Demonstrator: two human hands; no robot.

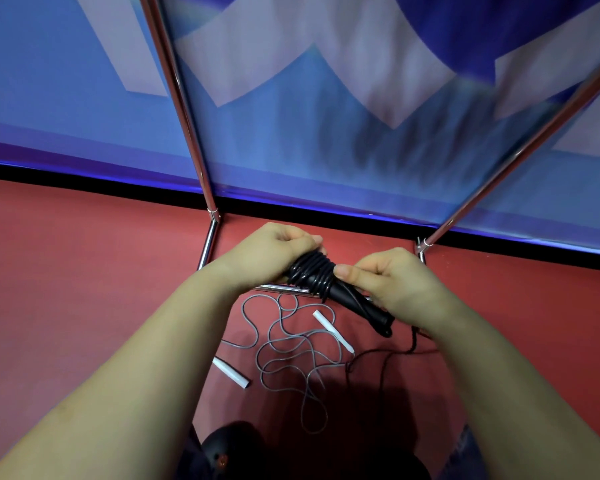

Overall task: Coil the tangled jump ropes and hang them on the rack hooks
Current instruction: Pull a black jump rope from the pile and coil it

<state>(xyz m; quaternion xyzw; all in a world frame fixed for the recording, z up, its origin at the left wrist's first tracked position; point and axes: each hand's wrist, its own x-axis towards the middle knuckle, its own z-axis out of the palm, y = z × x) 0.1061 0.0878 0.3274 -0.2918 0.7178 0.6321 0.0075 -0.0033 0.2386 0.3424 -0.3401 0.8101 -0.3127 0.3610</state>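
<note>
I hold a black jump rope (329, 285) in front of me, its cord wound in tight turns around its black handles. My left hand (274, 252) grips the wound end. My right hand (388, 277) grips the handles lower down, thumb pressed beside the coils. A loose length of black cord (388, 355) trails down to the floor under my right wrist. Below my hands a grey jump rope (291, 344) with two white handles (333, 330) lies tangled on the red floor.
The chrome rack frame stands ahead: two slanted uprights (181, 102) and a low base bar (278, 288) under my hands. A blue and white banner (326, 98) hangs behind it. My dark shoe (222, 452) shows at the bottom.
</note>
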